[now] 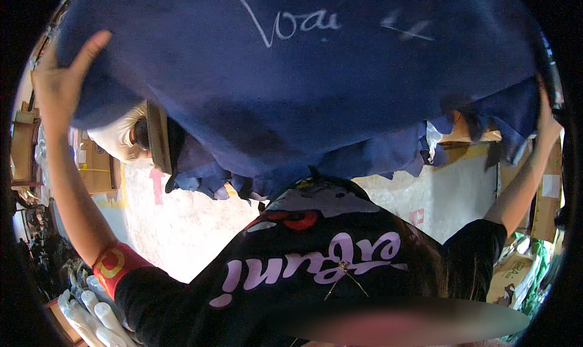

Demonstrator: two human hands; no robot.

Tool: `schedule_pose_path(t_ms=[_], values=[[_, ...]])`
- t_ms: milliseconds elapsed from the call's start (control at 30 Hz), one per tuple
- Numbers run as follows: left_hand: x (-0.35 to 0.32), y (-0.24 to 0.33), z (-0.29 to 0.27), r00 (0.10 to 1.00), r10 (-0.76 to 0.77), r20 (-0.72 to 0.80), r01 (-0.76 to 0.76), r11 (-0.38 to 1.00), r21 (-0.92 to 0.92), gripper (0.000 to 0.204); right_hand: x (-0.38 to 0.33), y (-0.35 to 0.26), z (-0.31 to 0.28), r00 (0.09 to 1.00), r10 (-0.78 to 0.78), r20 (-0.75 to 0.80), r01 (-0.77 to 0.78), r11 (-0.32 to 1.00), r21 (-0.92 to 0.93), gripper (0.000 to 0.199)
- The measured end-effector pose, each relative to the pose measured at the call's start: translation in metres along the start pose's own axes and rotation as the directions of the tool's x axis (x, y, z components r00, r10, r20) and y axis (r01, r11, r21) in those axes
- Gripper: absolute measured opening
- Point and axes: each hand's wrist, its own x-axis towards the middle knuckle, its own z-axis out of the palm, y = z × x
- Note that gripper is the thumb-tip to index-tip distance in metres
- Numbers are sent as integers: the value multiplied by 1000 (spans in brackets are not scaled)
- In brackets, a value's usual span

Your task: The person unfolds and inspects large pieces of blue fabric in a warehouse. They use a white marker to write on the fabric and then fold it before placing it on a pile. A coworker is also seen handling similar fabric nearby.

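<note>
A wide sheet of dark blue fabric (pixel 291 74) spreads across the upper part of the head view, raised in front of me, with white chalk-like handwriting on it. My left hand (pixel 61 83) holds its left side, the thumb lying over the cloth and the other fingers hidden at the edge. At the far right edge, my right hand (pixel 548 117) grips the sheet; most of its fingers are out of sight. Ragged, cut-looking pieces of blue cloth (pixel 376 153) hang along the lower edge, above my black shirt.
Beyond the cloth on the left, a person in a light top (pixel 118 134) bends beside a brown board (pixel 158 134). White rolls (pixel 100 310) stand at the lower left. Cardboard boxes (pixel 546 201) and green plastic (pixel 537 274) lie on the right. The floor (pixel 176 225) is pale.
</note>
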Motion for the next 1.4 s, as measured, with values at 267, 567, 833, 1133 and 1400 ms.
schedule_pose_path(t_ms=[267, 567, 833, 1133, 1400], values=[[-99, 116, 74, 563, -81, 822, 529, 800, -284, 51, -188, -52, 110, 652, 24, 758, -336, 905, 260, 32], [-188, 99, 99, 225, -109, 968, 734, 672, -95, 37, -344, -43, 97, 384, 11, 923, -551, 805, 219, 88], [-216, 69, 155, 730, -267, 629, 505, 831, -234, 30, -421, -87, 106, 652, 311, 691, -462, 886, 37, 84], [-131, 67, 217, 886, -393, 248, 369, 919, 138, 37, -374, -94, 222, 648, 638, 416, -729, 678, 95, 38], [18, -4, 196, 911, -265, -316, 235, 963, -132, 40, -122, -12, 94, 803, 444, -397, -383, 895, 228, 22]])
